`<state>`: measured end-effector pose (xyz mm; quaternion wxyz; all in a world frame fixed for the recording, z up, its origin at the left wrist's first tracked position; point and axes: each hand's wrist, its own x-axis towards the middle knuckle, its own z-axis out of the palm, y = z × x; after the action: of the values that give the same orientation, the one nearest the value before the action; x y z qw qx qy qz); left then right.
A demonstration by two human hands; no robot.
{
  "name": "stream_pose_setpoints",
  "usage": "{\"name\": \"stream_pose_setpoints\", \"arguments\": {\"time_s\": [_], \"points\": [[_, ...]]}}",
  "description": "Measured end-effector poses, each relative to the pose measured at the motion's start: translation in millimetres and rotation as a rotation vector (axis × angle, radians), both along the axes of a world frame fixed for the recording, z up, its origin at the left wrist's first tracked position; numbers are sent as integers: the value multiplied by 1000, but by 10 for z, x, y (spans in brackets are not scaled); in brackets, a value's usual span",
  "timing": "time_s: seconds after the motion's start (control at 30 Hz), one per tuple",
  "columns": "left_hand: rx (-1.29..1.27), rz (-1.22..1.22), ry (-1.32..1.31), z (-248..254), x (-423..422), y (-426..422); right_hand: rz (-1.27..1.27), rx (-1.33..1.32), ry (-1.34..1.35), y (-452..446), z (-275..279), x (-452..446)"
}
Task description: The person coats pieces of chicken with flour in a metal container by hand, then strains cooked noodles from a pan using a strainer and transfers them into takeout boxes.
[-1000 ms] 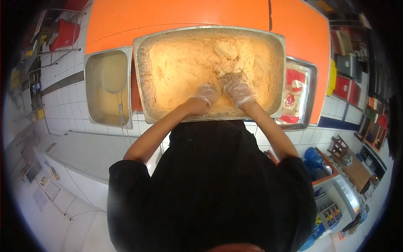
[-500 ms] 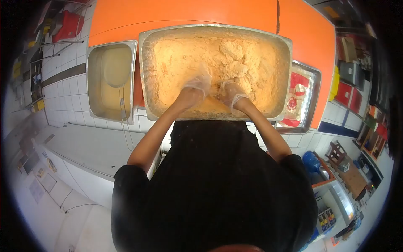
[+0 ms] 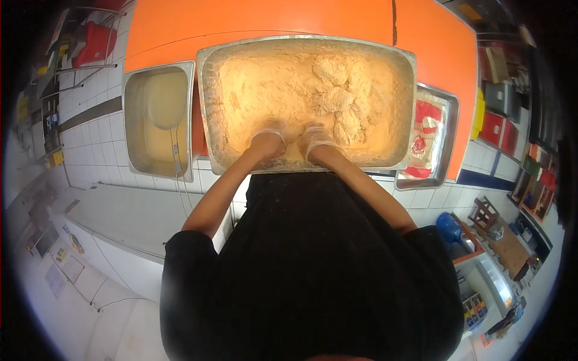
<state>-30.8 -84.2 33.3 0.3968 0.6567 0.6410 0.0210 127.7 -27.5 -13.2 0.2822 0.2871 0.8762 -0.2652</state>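
A large metal pan (image 3: 203,114) in front of me holds a deep bed of orange-tan flour-like powder (image 3: 247,90). Lumpy pieces coated in the powder (image 3: 334,99) are heaped in its right half. Both hands wear clear plastic gloves and are low in the pan, near its front rim. My left hand (image 3: 271,137) presses into the powder, its fingers blurred and partly buried. Close beside it on the right, my right hand (image 3: 316,141) is also in the powder, left of the coated lumps. Its fingertips are not clear, and I cannot make out anything held in either hand.
Left of the pan stands a deep metal container (image 3: 128,120) with pale liquid and a long-handled round strainer (image 3: 167,108). At the right, a smaller metal tray (image 3: 451,132) holds a red-and-white bag (image 3: 426,135). An orange counter (image 3: 265,18) lies beneath them.
Both hands have moved left and toward me, down to the front of the pan. The coated lumps at the right are now less covered by the right hand.
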Motion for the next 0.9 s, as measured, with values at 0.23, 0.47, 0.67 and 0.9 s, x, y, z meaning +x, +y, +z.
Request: {"name": "stream_pose_setpoints", "arguments": {"time_s": [0.23,0.47,0.67,0.9], "points": [[-195,657,-440,-232,-405,-203,-245,-388,0,325,943,-356],[-302,1363,-1058,-86,-98,-74,-658,-375,480,-59,560,-361],[-17,888,-367,52,-235,165,-477,-98,103,421,1093,310],[165,401,89,486,6,468,-604,53,-225,564,1022,650]]}}
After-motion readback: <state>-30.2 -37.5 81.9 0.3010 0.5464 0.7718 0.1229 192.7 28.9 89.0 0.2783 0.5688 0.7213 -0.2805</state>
